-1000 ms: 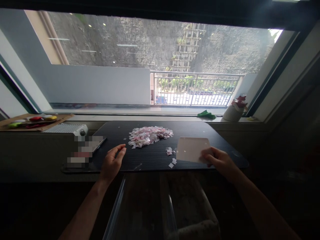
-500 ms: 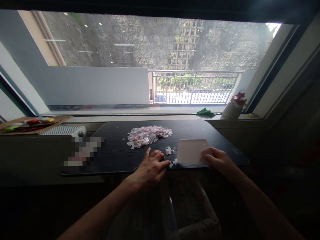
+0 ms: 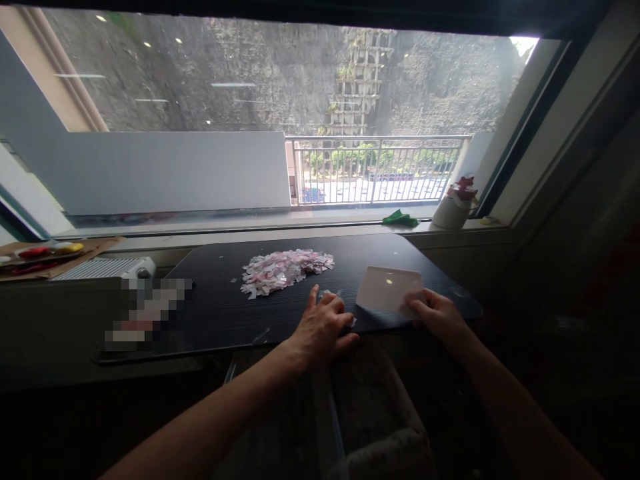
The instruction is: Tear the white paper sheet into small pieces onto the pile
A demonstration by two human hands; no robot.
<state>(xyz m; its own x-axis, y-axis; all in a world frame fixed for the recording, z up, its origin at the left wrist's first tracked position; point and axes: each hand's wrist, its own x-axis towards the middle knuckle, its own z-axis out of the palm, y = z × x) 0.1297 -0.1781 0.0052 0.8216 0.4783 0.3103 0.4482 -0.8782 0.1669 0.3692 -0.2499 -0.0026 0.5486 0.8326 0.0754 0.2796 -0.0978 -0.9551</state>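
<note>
A heap of small white and pink paper scraps (image 3: 285, 270) lies on the dark table (image 3: 210, 313). My left hand (image 3: 325, 323) rests at the table's front edge, fingers apart, over a few loose scraps (image 3: 352, 323) that it partly hides. Whether any scrap is between its fingers is hard to tell, but it is not closed round anything. My right hand (image 3: 435, 315) pinches the right side of a pale flat tray (image 3: 385, 288), which is tilted up over the right part of the table.
Behind the table runs a window sill with a green cloth (image 3: 400, 219) and a white pot (image 3: 450, 212). At the left are a white heater (image 3: 110, 267), cardboard (image 3: 95, 252) with colourful items, and a blurred-out patch on the table.
My left hand has shifted right over the loose scraps near the front edge. The tray in my right hand is tilted differently. The whole view has shifted slightly.
</note>
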